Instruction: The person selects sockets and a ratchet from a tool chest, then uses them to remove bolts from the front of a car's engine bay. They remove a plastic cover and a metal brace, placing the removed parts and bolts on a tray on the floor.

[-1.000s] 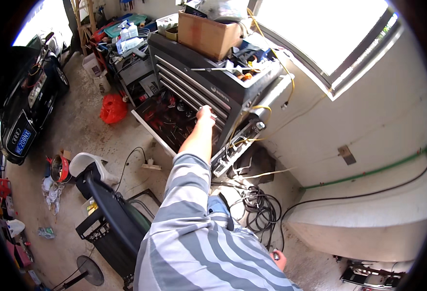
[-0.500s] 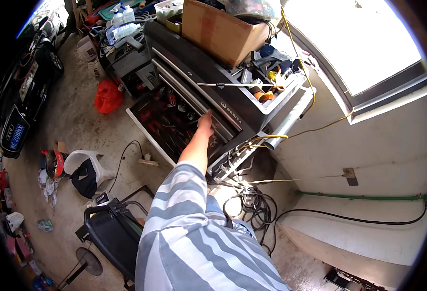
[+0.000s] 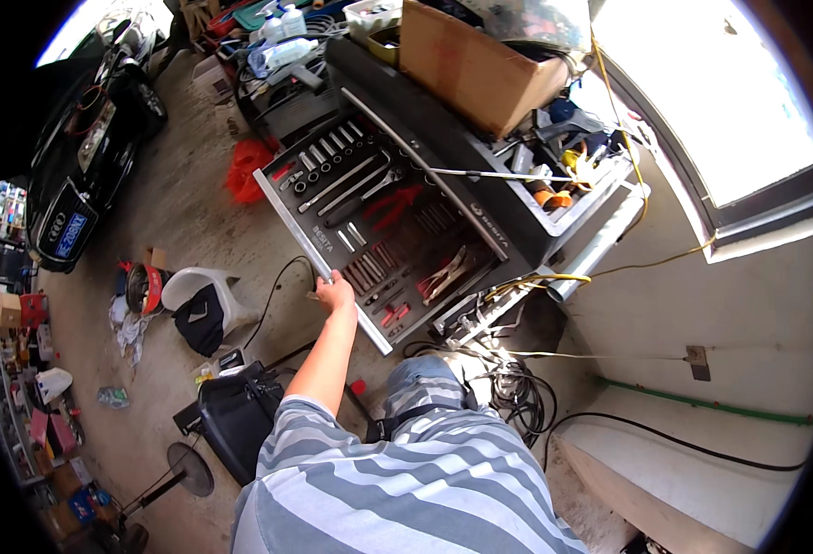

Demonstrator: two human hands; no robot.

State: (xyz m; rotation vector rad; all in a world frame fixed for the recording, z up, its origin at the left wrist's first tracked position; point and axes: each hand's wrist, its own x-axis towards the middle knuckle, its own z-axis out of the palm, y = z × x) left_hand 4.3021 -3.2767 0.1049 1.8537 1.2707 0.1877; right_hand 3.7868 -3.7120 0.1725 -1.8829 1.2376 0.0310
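My left hand (image 3: 335,294) grips the silver front edge of a pulled-out tool drawer (image 3: 286,220), fingers curled over the rim. Fitted in the drawer's dark liner are several sockets (image 3: 329,148), long-handled ratchets (image 3: 360,196), red-handled pliers (image 3: 395,205), small red-handled tools (image 3: 394,315) and a pair of locking pliers (image 3: 445,275). The drawer belongs to a black tool cabinet (image 3: 406,120), whose body rises behind it. My right hand is out of view.
A cardboard box (image 3: 462,69) and loose tools crowd the cabinet top. Coiled black hoses (image 3: 522,397) lie on the floor to the right. A white plastic stool (image 3: 231,294) with dark cloth and a black padded seat (image 3: 236,415) stand left. A black car (image 3: 74,203) is farther left.
My left hand has moved from a handle at the cabinet front back toward me and to the left. A drawer of sockets and pliers has come out over the lower open one.
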